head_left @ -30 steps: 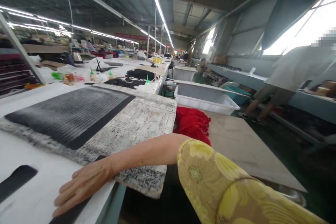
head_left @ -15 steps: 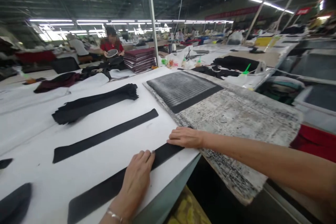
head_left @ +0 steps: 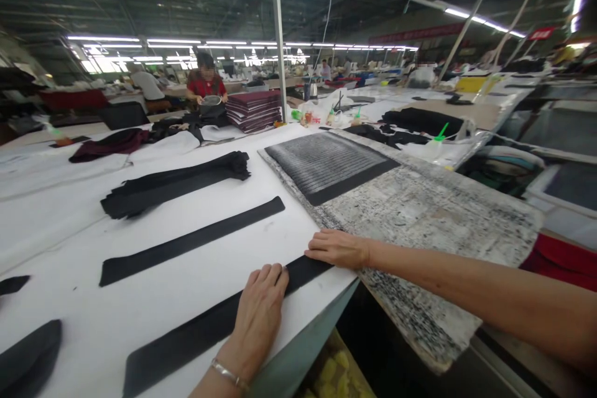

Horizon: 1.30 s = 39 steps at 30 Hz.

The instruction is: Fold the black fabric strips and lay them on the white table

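A long black fabric strip (head_left: 186,336) lies flat on the white tabletop (head_left: 196,289), near its front edge. My left hand (head_left: 262,301) rests palm down across the middle of this strip, fingers stretched out over it. Toward the strip's right end lies my right hand (head_left: 339,247), its fingers extended and pressing on the cloth; its thumb is partly hidden. Behind them is a second black strip (head_left: 193,239), parallel to the first. Farther back sits a stack of black strips (head_left: 180,183) with ragged, fanned ends.
A stained board (head_left: 420,230) on the right carries a fanned set of black pieces (head_left: 331,165). Dark pieces (head_left: 30,351) lie at the left edge. Beyond are a maroon fabric pile (head_left: 254,111), a bottle with a green tip (head_left: 441,134) and a person in red (head_left: 205,84).
My left hand has slid slightly to the right along the strip. The right hand stays near the strip's right end. The whole view has shifted a little.
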Available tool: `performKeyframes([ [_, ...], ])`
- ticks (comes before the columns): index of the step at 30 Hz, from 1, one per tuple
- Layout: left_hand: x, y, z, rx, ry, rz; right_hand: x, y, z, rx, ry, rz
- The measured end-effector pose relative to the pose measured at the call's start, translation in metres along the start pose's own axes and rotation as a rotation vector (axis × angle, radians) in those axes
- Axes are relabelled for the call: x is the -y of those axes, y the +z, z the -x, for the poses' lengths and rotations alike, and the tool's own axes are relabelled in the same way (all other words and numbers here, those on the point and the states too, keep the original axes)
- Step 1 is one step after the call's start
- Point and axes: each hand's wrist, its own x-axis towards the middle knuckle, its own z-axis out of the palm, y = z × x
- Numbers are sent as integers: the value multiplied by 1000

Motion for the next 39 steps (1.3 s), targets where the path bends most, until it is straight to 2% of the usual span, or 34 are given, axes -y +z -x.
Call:
performKeyframes([
  [8, -11, 0, -12, -69, 4, -70, 6, -3, 1, 9, 45, 6],
  [16, -21, -3, -19, -65, -33, -68, 10, 4, 7, 11, 174, -56],
  [21, -28, -3, -11, -52, -68, -76, 22, 10, 11, -42, 227, -37],
  [25, -18, -3, 14, -37, -156, -97, 23, 16, 13, -73, 233, -5],
  [32, 29, -9, 99, -55, -391, -147, 31, 8, 12, -31, 276, 18],
  [34, 41, -12, 117, -50, -444, -194, 32, 4, 11, -16, 287, 15],
  [36, 50, -16, 125, -40, -480, -211, 33, -1, 11, -8, 283, 0],
  [39, 65, -21, 124, 4, -508, -148, 33, -9, 13, 3, 318, -64],
])
